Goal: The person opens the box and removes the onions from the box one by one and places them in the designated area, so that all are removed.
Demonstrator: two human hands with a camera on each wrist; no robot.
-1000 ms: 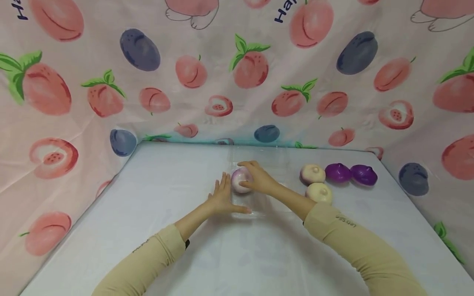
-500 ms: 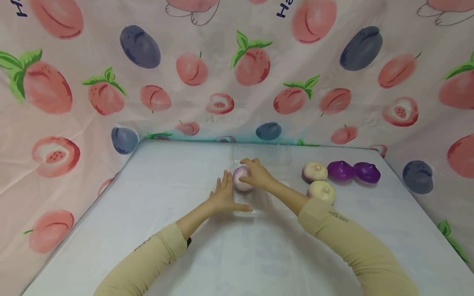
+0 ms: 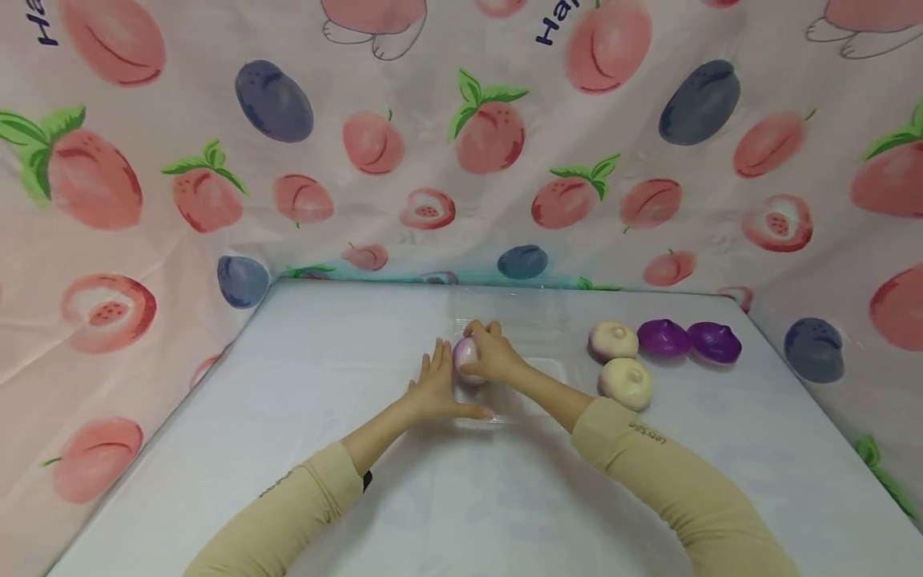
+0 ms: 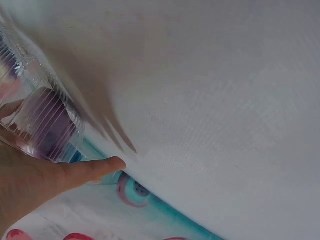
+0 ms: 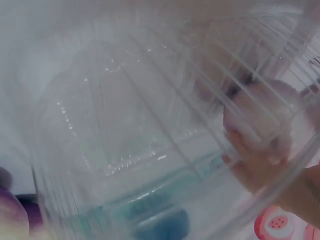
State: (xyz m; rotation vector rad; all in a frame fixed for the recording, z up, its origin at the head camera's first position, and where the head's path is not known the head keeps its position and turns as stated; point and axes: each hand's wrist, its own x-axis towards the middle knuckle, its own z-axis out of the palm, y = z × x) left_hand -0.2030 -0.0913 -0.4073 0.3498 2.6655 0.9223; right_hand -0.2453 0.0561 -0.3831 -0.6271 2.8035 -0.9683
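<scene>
A clear plastic box with its lid folded back (image 3: pixel 544 373) lies on the table. In its left part is an onion, pale with a purple tinge (image 3: pixel 465 359), which my right hand (image 3: pixel 499 358) grips from the right. My left hand (image 3: pixel 433 394) rests along the box's left side, fingers straight, thumb stretched along the front edge. Through the ribbed wall the left wrist view shows the onion (image 4: pixel 47 122) blurred, with my left hand (image 4: pixel 45 180) beside it. In the right wrist view the onion (image 5: pixel 262 115) appears behind the clear box wall (image 5: pixel 125 125).
Two white-topped onions (image 3: pixel 626 383) stand to the right of the box. Beyond them sit two glossy purple onions (image 3: pixel 663 339), side by side. A fruit-printed cloth (image 3: pixel 425 152) hangs behind the white table (image 3: pixel 346 344) and along its sides.
The onion has shifted slightly down in the box, and my right hand covers more of it. My left hand keeps its place at the box. The head view has wavered a little.
</scene>
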